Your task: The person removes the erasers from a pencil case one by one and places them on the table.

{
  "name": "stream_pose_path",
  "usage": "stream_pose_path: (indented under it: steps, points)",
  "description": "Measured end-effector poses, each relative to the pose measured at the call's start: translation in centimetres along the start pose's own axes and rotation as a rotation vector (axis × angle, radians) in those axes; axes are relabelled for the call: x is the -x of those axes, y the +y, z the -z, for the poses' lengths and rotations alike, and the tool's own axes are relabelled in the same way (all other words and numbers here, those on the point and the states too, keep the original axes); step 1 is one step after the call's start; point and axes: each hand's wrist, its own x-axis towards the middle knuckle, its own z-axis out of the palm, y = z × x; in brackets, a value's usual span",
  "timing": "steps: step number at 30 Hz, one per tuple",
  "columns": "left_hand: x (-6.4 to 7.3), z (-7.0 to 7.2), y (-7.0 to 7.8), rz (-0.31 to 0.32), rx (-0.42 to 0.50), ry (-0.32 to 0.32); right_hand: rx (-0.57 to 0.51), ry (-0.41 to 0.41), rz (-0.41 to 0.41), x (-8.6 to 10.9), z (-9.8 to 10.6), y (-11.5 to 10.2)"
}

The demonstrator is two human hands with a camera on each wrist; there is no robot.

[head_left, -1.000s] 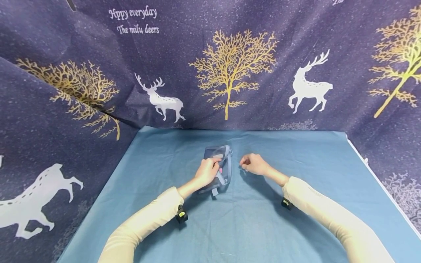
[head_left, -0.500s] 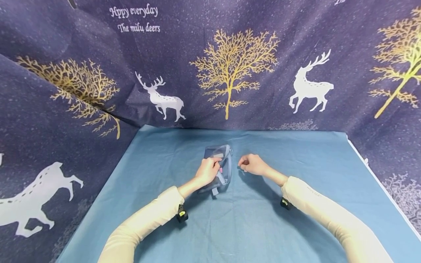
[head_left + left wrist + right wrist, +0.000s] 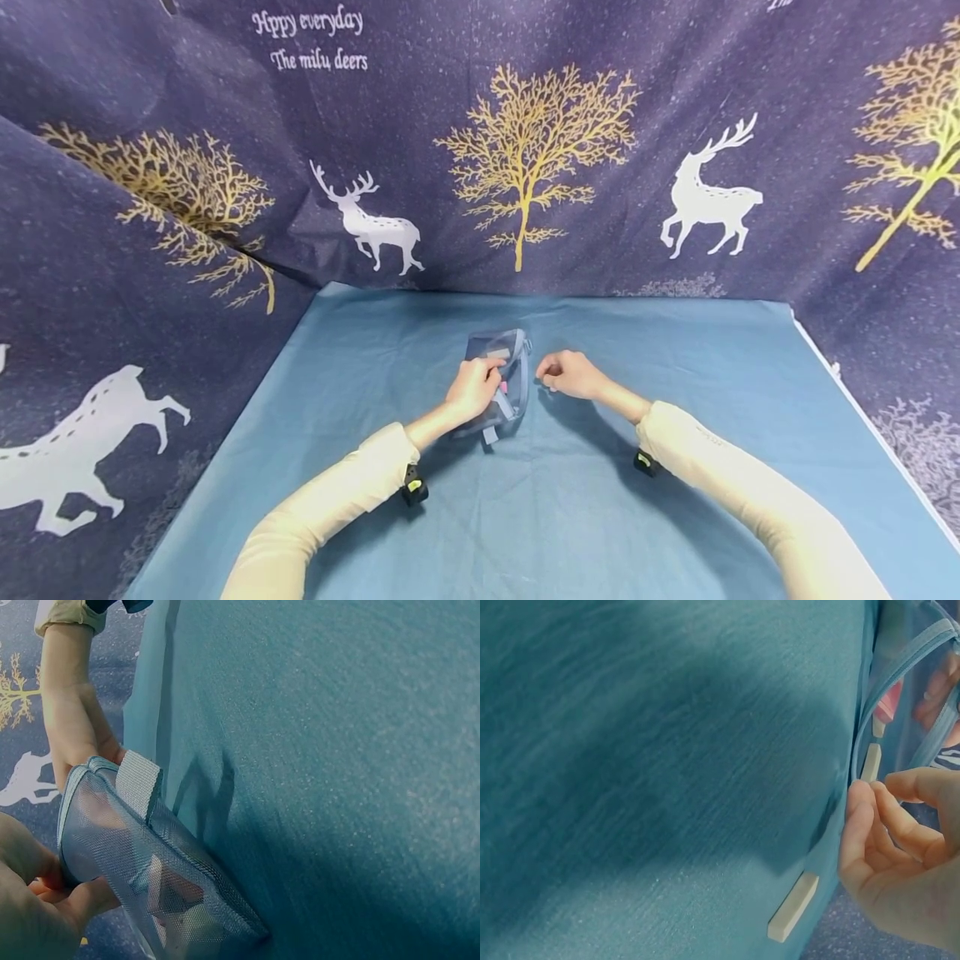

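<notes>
nearer the pouch [image 3: 169, 844] than a second ago, the right hand [image 3: 573, 375] curls its fingertips together; whether they pinch the pale block [image 3: 871, 763] by them, i can't tell. across from it, the left hand [image 3: 474, 390] grips the pouch, probably keeping its unzipped mouth gaping rightward. it's pale-blue, see-through mesh, a pink piece [image 3: 887, 703] inside. near the right hand lies a second block [image 3: 793, 907].

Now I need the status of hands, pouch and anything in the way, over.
Left hand grips open mesh pouch, pink item inside. Right hand curled beside it, hold unclear. Pale block nearby, apparently not obstructing.
</notes>
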Motion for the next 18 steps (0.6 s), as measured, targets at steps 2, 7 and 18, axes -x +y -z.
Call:
stream_pose_path:
  steps: [2,7,18]
  points:
    - [0.05,0.11,-0.09,-0.006,0.001,-0.004,0.005,-0.005,0.009,-0.23,-0.17,-0.02]
    - [-0.08,0.30,-0.13,-0.018,-0.003,-0.001,0.013,-0.007,0.036,-0.71,-0.39,-0.17]
    - [-0.29,0.15,-0.10,0.000,-0.015,-0.007,0.040,0.012,0.119,-1.02,-0.69,-0.36]
